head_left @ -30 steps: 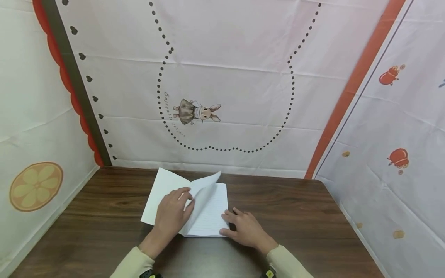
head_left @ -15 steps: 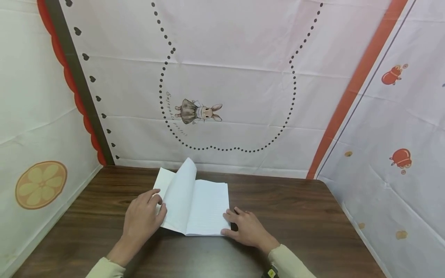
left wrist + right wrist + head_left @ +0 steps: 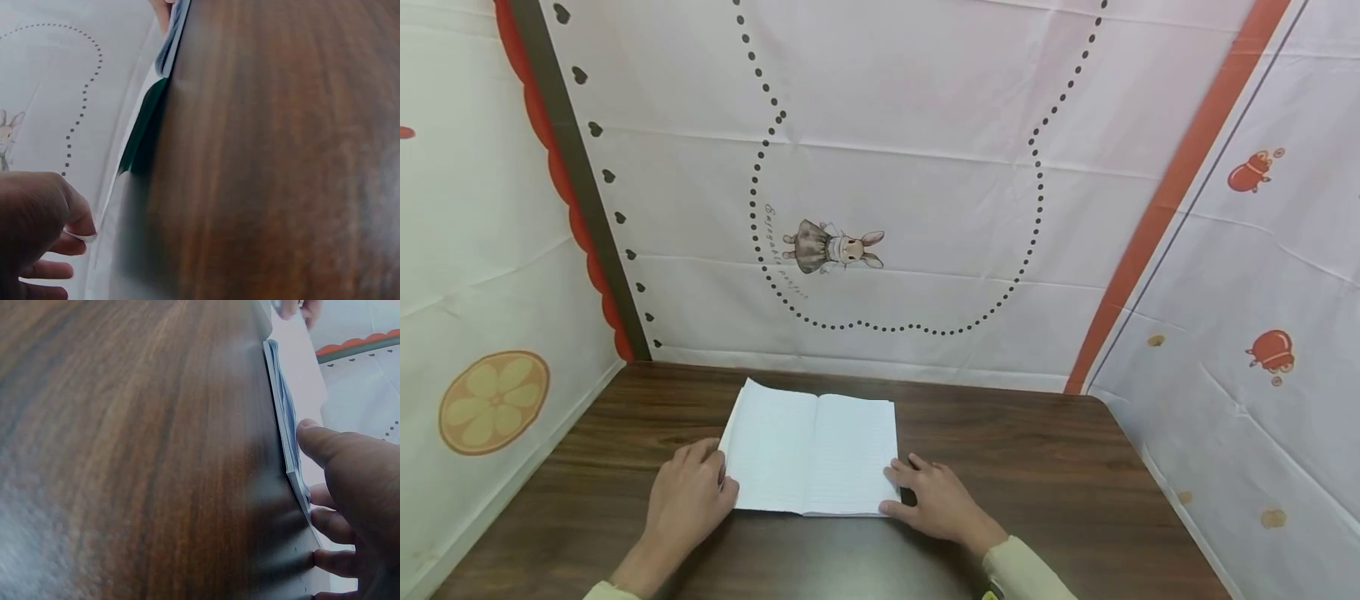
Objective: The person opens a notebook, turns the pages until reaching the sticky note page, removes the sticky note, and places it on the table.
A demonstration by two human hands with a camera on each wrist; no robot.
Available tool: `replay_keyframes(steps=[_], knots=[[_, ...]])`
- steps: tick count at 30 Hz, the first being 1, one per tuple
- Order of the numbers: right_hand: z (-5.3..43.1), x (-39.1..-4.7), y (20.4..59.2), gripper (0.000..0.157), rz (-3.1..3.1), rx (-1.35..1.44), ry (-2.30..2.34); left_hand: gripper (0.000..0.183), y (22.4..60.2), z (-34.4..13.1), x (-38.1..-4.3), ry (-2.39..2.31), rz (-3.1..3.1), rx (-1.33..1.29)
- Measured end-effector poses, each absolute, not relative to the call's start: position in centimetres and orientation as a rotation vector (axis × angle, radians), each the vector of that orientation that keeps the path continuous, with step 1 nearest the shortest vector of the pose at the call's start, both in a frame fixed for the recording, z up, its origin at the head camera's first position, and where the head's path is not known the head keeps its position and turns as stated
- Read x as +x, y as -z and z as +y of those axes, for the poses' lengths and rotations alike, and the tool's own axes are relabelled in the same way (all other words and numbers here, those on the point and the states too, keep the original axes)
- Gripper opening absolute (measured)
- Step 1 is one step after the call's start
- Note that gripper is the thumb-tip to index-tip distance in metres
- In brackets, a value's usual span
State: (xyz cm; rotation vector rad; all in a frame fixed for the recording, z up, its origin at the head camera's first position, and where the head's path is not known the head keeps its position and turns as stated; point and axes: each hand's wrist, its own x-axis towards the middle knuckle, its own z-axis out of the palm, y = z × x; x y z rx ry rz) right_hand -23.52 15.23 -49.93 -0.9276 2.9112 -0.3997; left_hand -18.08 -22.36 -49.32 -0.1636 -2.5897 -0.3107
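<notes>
An open notebook point(image 3: 850, 458) with white ruled pages lies on the wooden table. Its left page point(image 3: 771, 450) spreads over the cover, a sliver of which shows at the left edge. My left hand point(image 3: 688, 492) pinches the left page near its lower outer edge, thumb on top. In the left wrist view, the dark green underside of the cover point(image 3: 142, 128) stands slightly off the table; the left hand point(image 3: 37, 231) is at the lower left. My right hand point(image 3: 942, 500) rests with spread fingers on the lower right edge of the notebook, thumb point(image 3: 315, 440) on the paper.
A brown wood-grain table point(image 3: 1037, 467) surrounds the notebook. Behind it hangs a white cloth point(image 3: 917, 208) printed with a rabbit and dots. Further printed cloths flank the table, one at left point(image 3: 445, 275) and one at right point(image 3: 1247, 275).
My left hand has carried the turning page leftward and down; it now lies over the cover instead of standing up. The right hand has stayed on the right edge.
</notes>
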Motion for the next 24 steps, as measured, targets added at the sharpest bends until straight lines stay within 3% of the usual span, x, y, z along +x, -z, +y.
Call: replay_keyframes(steps=[17,22,24], knots=[[15.21,-23.24,49.85,0.066,2.909,-0.920,0.414,0.015,50.28,-22.40,-18.50,0.371,-2.849,-0.021],[15.24,-23.24,49.91,0.067,2.921,-0.932,0.413,0.052,50.24,-22.67,-18.58,0.409,-2.824,-0.026],[15.24,-23.27,49.90,0.067,2.925,-0.935,0.412,0.058,50.34,-22.83,-18.65,0.392,-2.816,-0.122]])
